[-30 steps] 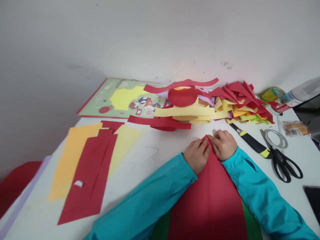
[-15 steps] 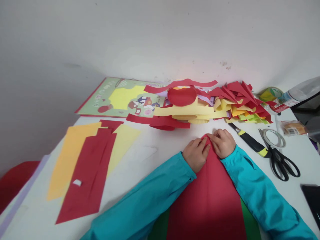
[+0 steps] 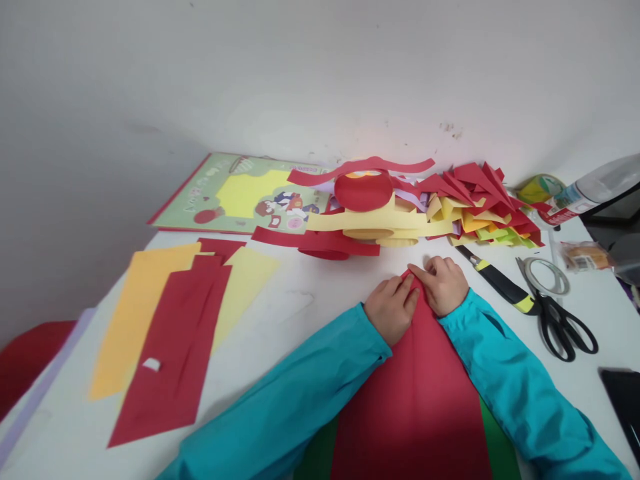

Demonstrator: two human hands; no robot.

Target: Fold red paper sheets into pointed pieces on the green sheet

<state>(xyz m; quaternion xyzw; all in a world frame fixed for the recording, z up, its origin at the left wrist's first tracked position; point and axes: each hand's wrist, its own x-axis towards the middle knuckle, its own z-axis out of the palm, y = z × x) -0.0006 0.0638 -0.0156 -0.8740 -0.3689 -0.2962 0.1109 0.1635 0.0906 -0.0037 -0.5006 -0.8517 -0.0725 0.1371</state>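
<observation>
A long sheet of red paper [image 3: 413,400] lies in front of me, a crease running down its middle, with a green sheet [image 3: 500,437] showing under both sides. Its far end is folded to a narrow point. My left hand [image 3: 393,305] is closed on the left side of that tip, fingers pressing the folded layer. From the right, my right hand [image 3: 444,283] pinches the tip, its index finger stretched along the top edge. The fingers partly hide the fold.
Red and yellow sheets [image 3: 173,347] lie at left. Paper strips [image 3: 370,220], a green picture board [image 3: 200,193] and a heap of cut paper [image 3: 480,200] line the wall. At right are a utility knife [image 3: 505,280], scissors [image 3: 563,327], a tape roll [image 3: 550,275] and a bottle [image 3: 580,197].
My right index finger has moved slightly up and left over the tip of the red paper. My left hand has stayed nearly still. The view has shifted very slightly.
</observation>
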